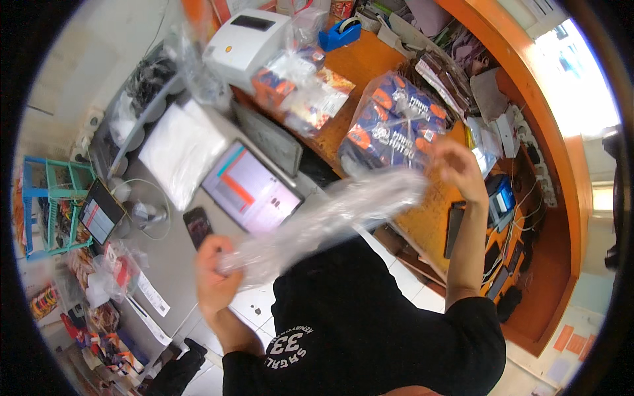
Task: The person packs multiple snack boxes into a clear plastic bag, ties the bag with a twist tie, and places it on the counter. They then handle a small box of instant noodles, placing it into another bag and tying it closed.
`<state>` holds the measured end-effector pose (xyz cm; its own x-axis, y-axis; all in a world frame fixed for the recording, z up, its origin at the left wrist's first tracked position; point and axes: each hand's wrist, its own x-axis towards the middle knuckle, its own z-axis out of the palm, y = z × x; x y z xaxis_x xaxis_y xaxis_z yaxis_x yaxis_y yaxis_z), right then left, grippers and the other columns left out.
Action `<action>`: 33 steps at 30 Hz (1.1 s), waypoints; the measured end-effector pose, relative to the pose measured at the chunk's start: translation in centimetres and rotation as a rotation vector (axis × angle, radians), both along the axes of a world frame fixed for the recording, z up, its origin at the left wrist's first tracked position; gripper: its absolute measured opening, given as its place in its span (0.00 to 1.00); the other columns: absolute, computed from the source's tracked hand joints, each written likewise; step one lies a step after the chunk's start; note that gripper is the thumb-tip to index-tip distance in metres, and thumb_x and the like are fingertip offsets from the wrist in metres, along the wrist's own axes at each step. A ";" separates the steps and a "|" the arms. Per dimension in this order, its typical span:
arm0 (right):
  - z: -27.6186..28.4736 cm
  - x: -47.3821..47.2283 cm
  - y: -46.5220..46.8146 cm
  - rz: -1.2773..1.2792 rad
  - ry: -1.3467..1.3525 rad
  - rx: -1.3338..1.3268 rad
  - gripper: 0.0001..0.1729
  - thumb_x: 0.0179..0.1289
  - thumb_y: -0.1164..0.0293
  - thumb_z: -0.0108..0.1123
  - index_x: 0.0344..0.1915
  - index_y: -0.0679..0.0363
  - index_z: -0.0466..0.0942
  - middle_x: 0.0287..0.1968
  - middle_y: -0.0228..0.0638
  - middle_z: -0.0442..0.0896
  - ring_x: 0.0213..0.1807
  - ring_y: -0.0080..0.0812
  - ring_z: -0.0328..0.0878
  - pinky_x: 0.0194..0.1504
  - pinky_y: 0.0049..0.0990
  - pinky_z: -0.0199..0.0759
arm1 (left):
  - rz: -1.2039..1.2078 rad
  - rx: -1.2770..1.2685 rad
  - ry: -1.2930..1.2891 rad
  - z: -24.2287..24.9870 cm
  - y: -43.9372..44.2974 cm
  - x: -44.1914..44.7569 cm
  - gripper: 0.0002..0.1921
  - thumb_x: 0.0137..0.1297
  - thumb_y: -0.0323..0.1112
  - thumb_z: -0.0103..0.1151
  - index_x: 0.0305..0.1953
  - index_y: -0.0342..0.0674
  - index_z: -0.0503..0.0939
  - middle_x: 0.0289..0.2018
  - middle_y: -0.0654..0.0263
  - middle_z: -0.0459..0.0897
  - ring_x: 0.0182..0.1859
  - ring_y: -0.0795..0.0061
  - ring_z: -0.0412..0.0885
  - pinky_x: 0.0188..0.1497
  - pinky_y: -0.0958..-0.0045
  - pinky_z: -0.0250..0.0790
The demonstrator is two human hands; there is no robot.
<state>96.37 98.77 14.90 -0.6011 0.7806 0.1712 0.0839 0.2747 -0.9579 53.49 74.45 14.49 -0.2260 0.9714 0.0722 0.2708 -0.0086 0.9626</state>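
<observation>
My left hand is closed around one end of a long, clear plastic bag or sheet. The plastic stretches across in front of my body, blurred by motion. Close to its far end is my right hand, raised above the orange-brown desk with curled fingers. Blur hides whether those fingers pinch the plastic. Just beyond that hand lies a clear bag of blue and orange printed packs on the desk. Under the middle of the plastic, a tablet with a lit screen rests at the edge of the grey table.
White plastic bags and a phone lie on the grey table. A label printer, a blue tape dispenser and more packs occupy the desk's far end. Cables and a card terminal are at right.
</observation>
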 end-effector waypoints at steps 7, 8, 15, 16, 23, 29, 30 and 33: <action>-5.3 -2.3 12.0 0.180 -0.653 1.038 0.26 0.52 0.52 0.72 0.41 0.60 0.80 0.53 0.42 0.77 0.62 0.48 0.69 0.61 0.42 0.63 | 0.295 0.109 1.003 12.0 2.1 6.3 0.09 0.45 0.31 0.65 0.30 0.41 0.78 0.23 0.66 0.79 0.27 0.75 0.75 0.35 0.73 0.67; -5.9 -2.9 12.6 0.212 -0.575 0.991 0.23 0.56 0.51 0.68 0.39 0.60 0.80 0.46 0.41 0.80 0.57 0.45 0.72 0.59 0.45 0.64 | 0.338 0.193 1.087 13.3 2.8 6.9 0.09 0.45 0.33 0.66 0.29 0.41 0.78 0.25 0.65 0.81 0.28 0.72 0.77 0.35 0.72 0.67; -3.8 -1.6 12.3 0.141 -0.622 0.878 0.23 0.62 0.55 0.64 0.17 0.59 0.77 0.19 0.42 0.78 0.23 0.47 0.75 0.33 0.40 0.70 | 0.410 0.419 0.137 15.6 11.9 3.9 0.20 0.64 0.46 0.62 0.49 0.37 0.79 0.34 0.68 0.82 0.28 0.79 0.74 0.35 0.75 0.68; -3.0 -0.7 11.3 0.095 -0.620 0.883 0.23 0.62 0.56 0.65 0.16 0.60 0.76 0.18 0.43 0.77 0.21 0.49 0.75 0.29 0.41 0.69 | 0.439 0.333 0.012 15.0 13.8 3.0 0.18 0.68 0.44 0.59 0.52 0.38 0.78 0.32 0.71 0.80 0.24 0.83 0.71 0.29 0.79 0.67; 8.7 8.8 5.1 -0.420 -0.841 0.639 0.26 0.64 0.62 0.67 0.13 0.62 0.71 0.12 0.35 0.71 0.12 0.29 0.64 0.19 0.33 0.57 | 0.058 -0.382 -0.109 -2.4 28.4 5.2 0.11 0.64 0.37 0.56 0.42 0.38 0.82 0.25 0.68 0.77 0.19 0.80 0.70 0.15 0.73 0.58; 18.3 14.2 0.0 -0.726 -0.927 0.519 0.23 0.70 0.64 0.63 0.18 0.60 0.72 0.16 0.23 0.69 0.18 0.16 0.58 0.20 0.26 0.52 | 0.141 -0.718 -0.384 -16.8 32.7 16.1 0.15 0.67 0.43 0.57 0.36 0.34 0.76 0.22 0.64 0.74 0.19 0.74 0.68 0.16 0.66 0.58; 19.4 14.5 -0.7 -0.827 -0.911 0.450 0.22 0.70 0.63 0.62 0.19 0.60 0.73 0.17 0.23 0.69 0.19 0.15 0.58 0.21 0.25 0.52 | 0.084 -0.751 -0.430 -18.0 33.0 17.9 0.16 0.67 0.45 0.57 0.37 0.35 0.75 0.22 0.65 0.74 0.19 0.75 0.67 0.16 0.67 0.57; 21.7 14.1 -1.3 -0.909 -0.959 0.449 0.19 0.70 0.61 0.63 0.24 0.61 0.77 0.19 0.22 0.73 0.21 0.13 0.64 0.24 0.19 0.58 | -0.041 -0.814 -0.547 -20.0 32.9 21.8 0.19 0.68 0.50 0.58 0.40 0.36 0.74 0.23 0.66 0.73 0.18 0.75 0.66 0.16 0.68 0.55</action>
